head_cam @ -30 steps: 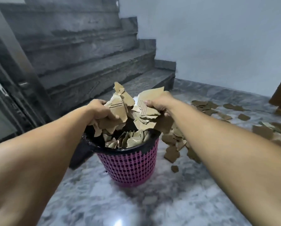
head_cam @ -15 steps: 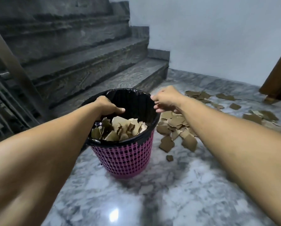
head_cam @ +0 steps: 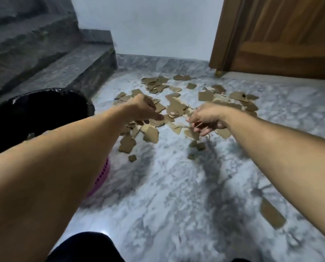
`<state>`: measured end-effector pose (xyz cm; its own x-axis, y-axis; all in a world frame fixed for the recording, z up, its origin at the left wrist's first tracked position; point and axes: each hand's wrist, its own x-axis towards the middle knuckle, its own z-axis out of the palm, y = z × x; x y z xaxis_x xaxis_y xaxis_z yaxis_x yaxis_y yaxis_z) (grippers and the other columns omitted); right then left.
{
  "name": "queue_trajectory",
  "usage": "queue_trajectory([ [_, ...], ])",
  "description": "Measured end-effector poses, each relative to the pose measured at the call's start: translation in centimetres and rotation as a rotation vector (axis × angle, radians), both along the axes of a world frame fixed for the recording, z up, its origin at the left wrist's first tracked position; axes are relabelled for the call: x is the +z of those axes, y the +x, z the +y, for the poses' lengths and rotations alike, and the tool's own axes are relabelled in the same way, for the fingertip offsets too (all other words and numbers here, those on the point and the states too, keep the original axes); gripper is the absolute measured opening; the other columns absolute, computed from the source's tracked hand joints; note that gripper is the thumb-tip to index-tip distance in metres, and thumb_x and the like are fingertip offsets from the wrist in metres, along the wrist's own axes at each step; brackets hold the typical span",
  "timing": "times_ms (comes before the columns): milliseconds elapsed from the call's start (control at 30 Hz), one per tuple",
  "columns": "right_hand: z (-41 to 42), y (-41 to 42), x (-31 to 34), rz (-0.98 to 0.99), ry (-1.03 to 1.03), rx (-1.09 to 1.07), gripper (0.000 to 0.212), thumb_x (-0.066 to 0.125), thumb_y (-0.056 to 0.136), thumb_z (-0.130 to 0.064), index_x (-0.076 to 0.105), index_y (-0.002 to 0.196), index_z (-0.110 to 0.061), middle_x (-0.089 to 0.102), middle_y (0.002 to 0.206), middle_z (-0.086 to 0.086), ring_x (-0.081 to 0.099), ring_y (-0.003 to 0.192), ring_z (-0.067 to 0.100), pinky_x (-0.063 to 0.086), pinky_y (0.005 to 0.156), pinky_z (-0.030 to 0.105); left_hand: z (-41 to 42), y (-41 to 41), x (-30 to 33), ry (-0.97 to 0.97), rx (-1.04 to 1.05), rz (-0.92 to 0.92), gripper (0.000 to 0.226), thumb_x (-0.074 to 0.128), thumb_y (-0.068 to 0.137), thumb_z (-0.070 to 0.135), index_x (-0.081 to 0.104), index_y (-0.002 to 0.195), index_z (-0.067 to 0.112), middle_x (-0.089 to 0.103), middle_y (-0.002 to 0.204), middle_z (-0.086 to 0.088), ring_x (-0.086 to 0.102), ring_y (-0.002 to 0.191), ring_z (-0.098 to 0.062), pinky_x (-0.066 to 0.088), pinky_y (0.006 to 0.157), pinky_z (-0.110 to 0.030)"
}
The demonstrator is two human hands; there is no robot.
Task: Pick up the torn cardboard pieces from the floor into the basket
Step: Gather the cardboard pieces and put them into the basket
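Both arms are stretched out over the marble floor (head_cam: 176, 195); the left hand (head_cam: 141, 108) is held above the torn cardboard pieces (head_cam: 169, 108), and its fingers (head_cam: 156, 116) are curled down but nothing is seen gripped in them; the right hand (head_cam: 207, 118) is held just beside the same pile, with its fingers (head_cam: 201, 129) loosely spread and empty. Many pieces are scattered in front of and under the fingers; one more piece (head_cam: 272, 214) is left alone, well behind the right fingers. The pink basket (head_cam: 103, 178), lined with a black bag (head_cam: 44, 106), is placed behind the left fingers, under the left arm. Grey steps (head_cam: 54, 59) and a wooden door (head_cam: 280, 35) are seen far past the fingers.
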<state>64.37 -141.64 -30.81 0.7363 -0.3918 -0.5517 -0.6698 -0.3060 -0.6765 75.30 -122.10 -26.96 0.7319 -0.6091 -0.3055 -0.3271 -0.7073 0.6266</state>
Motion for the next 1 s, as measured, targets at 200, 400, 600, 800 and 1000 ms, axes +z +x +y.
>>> queue_trajectory([
  [200,-8.3,-11.7,-6.5,0.195,-0.058,-0.095,0.009,0.067,0.091,-0.019,0.064,0.093,-0.011,0.064,0.091,0.007,0.063,0.077,0.018,0.057,0.071,0.037,-9.0,-6.6,-7.9,0.227,-0.205,0.100,0.049,0.077,0.080,0.033,0.063,0.114,0.001,0.070,0.099,-0.020,0.066,0.080,-0.026,0.059,0.082,-0.041],
  [400,-12.3,-23.0,-12.5,0.446,-0.171,-0.071,0.042,0.081,0.079,-0.013,0.063,0.117,-0.005,0.059,0.096,0.008,0.059,0.076,0.023,0.048,0.058,0.033,-14.8,-12.8,-15.2,0.461,-0.464,0.042,0.058,0.071,0.083,0.042,0.060,0.125,0.003,0.061,0.124,-0.016,0.060,0.108,-0.027,0.050,0.083,-0.032],
  [600,-11.9,-28.5,-18.6,0.565,-0.355,0.028,0.058,0.080,0.076,-0.035,0.060,0.122,-0.007,0.059,0.126,0.017,0.060,0.111,0.032,0.053,0.090,0.039,-17.5,-16.0,-21.0,0.482,-0.534,-0.007,0.067,0.075,0.079,0.036,0.047,0.137,0.016,0.048,0.137,-0.006,0.048,0.124,-0.025,0.044,0.099,-0.034],
  [800,-10.9,-28.6,-23.3,0.535,-0.444,0.062,0.074,0.081,0.073,-0.036,0.043,0.130,-0.009,0.043,0.133,0.015,0.049,0.122,0.034,0.046,0.086,0.037,-18.7,-15.6,-25.2,0.508,-0.524,-0.100,0.068,0.072,0.080,0.034,0.043,0.139,0.017,0.043,0.138,-0.008,0.047,0.126,-0.026,0.046,0.098,-0.036],
  [1000,-13.1,-24.2,-23.4,0.395,-0.459,0.109,0.041,0.065,0.085,-0.018,0.044,0.120,-0.011,0.058,0.123,0.019,0.058,0.112,0.036,0.043,0.078,0.033,-18.8,-12.6,-27.8,0.489,-0.401,-0.225,0.055,0.065,0.084,0.031,0.045,0.133,0.016,0.042,0.132,-0.010,0.040,0.127,-0.030,0.042,0.103,-0.040],
])
